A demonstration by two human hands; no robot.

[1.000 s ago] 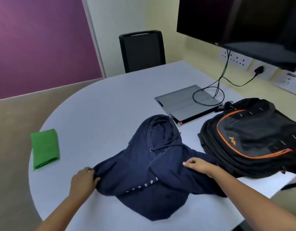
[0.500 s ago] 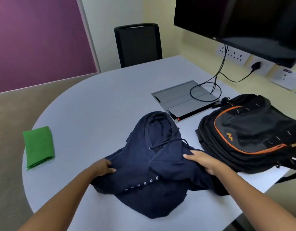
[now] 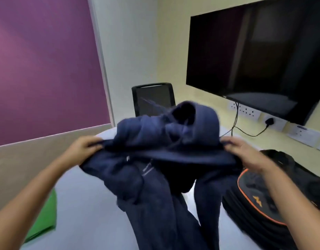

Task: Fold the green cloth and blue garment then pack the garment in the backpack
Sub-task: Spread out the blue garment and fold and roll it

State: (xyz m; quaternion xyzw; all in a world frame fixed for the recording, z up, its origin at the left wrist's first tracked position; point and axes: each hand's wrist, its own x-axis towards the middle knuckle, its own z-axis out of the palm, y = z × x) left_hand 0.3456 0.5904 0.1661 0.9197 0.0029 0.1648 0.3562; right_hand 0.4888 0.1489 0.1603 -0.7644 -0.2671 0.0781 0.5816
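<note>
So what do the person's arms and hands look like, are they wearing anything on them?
Both forearms are bare as far as the view shows: no sleeves, gloves or watch. The left hand and the right hand carry no visible rings or markings, though the picture is blurred.

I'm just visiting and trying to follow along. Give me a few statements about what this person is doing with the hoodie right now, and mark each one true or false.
1. Both hands hold the blue garment up off the table. True: the left hand and the right hand each grip a side of it.
2. The garment is already inside the backpack. False: it hangs between the hands, beside the backpack.
3. The green cloth lies on the table at the person's left. True.
4. The screen on the wall shows a bright picture. False: it is dark.
5. The right hand rests on the backpack. False: its fingers grip the garment above it.
</note>
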